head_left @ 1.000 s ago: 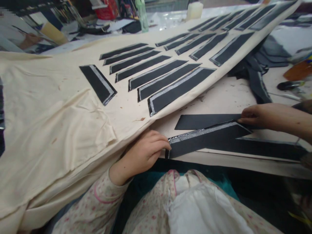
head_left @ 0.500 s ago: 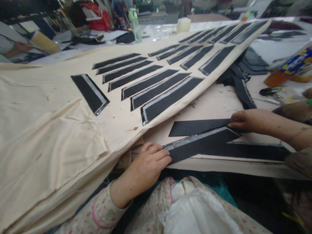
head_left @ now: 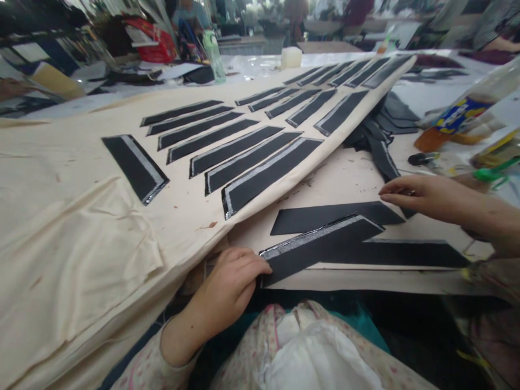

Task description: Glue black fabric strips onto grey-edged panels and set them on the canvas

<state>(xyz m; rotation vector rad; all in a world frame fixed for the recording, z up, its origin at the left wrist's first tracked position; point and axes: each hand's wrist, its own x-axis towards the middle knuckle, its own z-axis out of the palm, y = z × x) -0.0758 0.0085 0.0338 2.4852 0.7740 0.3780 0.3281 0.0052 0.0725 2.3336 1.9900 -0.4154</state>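
Note:
A black strip (head_left: 320, 249) with a grey band and a shiny dark edge lies slantwise at the table's front. My left hand (head_left: 231, 279) grips its left end between thumb and fingers. Another black strip (head_left: 300, 216) lies behind it, partly overlapped, and a third black strip (head_left: 418, 253) extends to the right beneath it. Just beyond the strip's right end, my right hand (head_left: 426, 195) is raised, thumb and fingers apart, with nothing visible in it.
Several black strips (head_left: 276, 176) lie in rows on cream cloth (head_left: 81, 162) to the left. A bottle with a blue label (head_left: 455, 116), dark scraps (head_left: 379, 143) and a small dark-headed tool (head_left: 420, 158) are at the right. Farther back stand a green bottle (head_left: 214, 57) and a pale block (head_left: 291, 58).
My right hand has let go of the strip's right end and lifted away from it. My left hand still holds the left end. The whole view has shifted a little.

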